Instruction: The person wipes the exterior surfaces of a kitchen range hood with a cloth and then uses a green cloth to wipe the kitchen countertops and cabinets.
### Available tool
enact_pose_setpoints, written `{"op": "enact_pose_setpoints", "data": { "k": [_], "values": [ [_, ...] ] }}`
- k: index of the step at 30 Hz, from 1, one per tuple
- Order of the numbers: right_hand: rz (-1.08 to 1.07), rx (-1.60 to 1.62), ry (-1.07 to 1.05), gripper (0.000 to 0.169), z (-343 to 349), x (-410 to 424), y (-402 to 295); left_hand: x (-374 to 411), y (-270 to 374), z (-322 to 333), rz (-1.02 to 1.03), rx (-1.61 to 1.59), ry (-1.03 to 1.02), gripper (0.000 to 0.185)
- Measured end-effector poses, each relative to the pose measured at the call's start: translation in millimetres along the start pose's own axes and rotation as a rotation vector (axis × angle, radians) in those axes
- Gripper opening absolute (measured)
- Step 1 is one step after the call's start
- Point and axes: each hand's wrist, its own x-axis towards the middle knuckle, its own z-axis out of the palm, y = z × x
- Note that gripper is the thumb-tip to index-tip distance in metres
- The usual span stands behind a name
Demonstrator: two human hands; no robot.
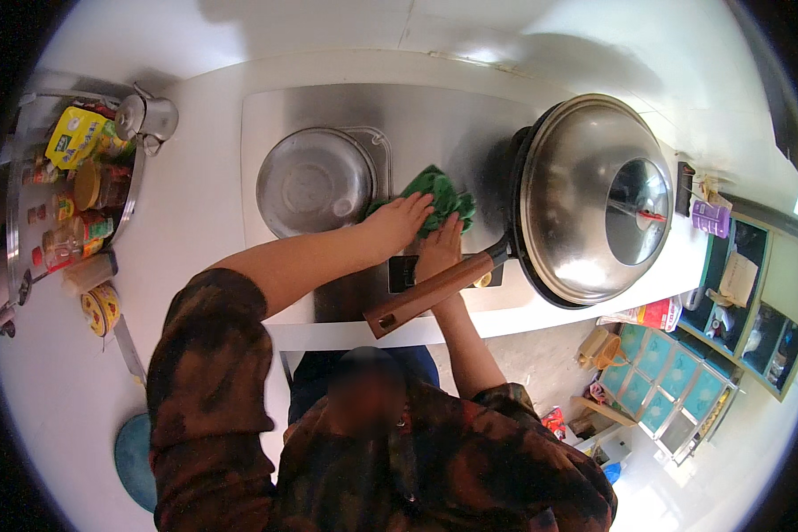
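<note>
My left hand [404, 219] presses on a bunched green cloth [432, 183], which lies on the stainless steel cooktop [452, 120]. From the near side my right hand [441, 251] holds the same cloth's lower edge with extended fingers. A brown wok handle [432, 292] crosses above my right wrist and hides part of it. Right of the hands stands a wok under a domed metal lid [565, 213] with a glass window. To the left, a round metal lid or pan [309, 183] sits over the other burner, beside my left forearm.
A metal tray rim [136, 179] at left surrounds jars and a yellow packet [73, 136]. A small metal pot [147, 116] stands beside it. A knife [130, 352] and a round tin [100, 309] lie nearer. A teal cabinet [665, 386] stands beyond the counter at right.
</note>
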Motion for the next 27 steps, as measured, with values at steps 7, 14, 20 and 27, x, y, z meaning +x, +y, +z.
{"op": "enact_pose_setpoints", "data": {
  "k": [7,14,20,27],
  "values": [
    [0.066,-0.26,-0.061,0.051,-28,14,29,52,27,23,-0.053,-0.042,0.17,0.054],
    [0.105,0.069,0.132,0.057,15,45,42,69,23,12,-0.164,0.001,0.176,0.048],
    [-0.091,0.047,0.024,0.052,-42,119,-19,56,-70,-38,-0.347,0.098,0.248,0.048],
    [-0.229,0.053,-0.131,0.044,-43,22,-36,7,11,-20,-0.237,0.245,-0.054,0.049]
  ]
}}
